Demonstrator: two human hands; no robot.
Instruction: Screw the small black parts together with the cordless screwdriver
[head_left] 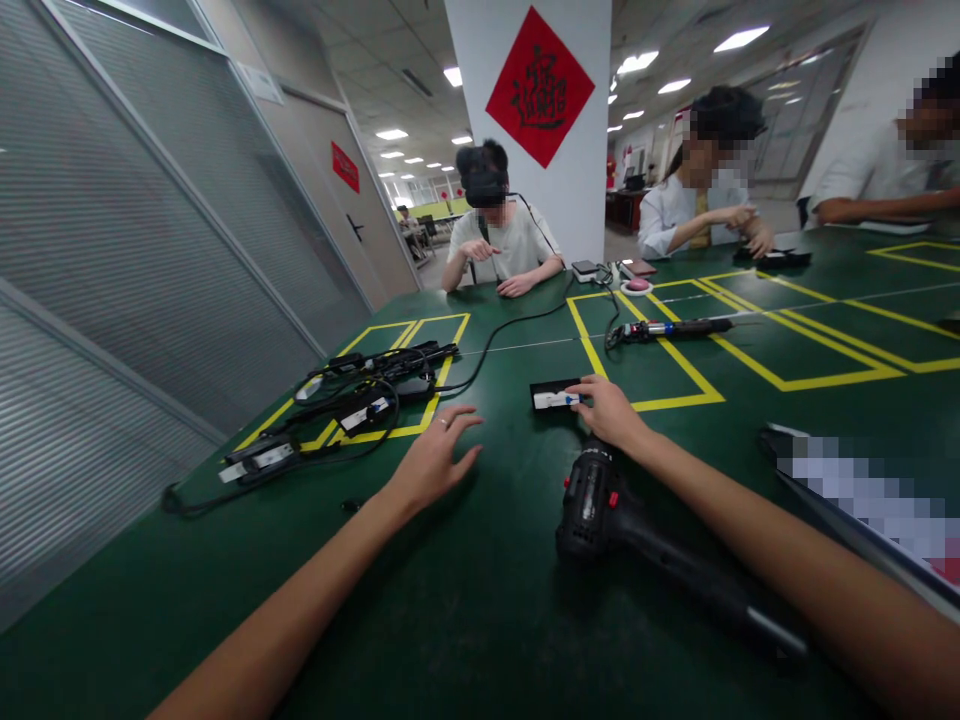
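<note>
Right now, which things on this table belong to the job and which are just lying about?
In hand: right hand at small black tray, white piece; left hand nearby.
Lying about: black power tool, cable pile, long tool, pink disc.

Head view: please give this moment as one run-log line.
left hand open over table | right hand touching black box | power tool lying by right forearm

You are in an open-plan office set up as a workshop: a long green table [487, 610] marked with yellow tape [679, 403], a power tool [596, 505], a soldering iron [679, 327] and cables [517, 325] on it, blinds [97, 300] alongside, ceiling lights [740, 40], people [501, 240] seated around.
</note>
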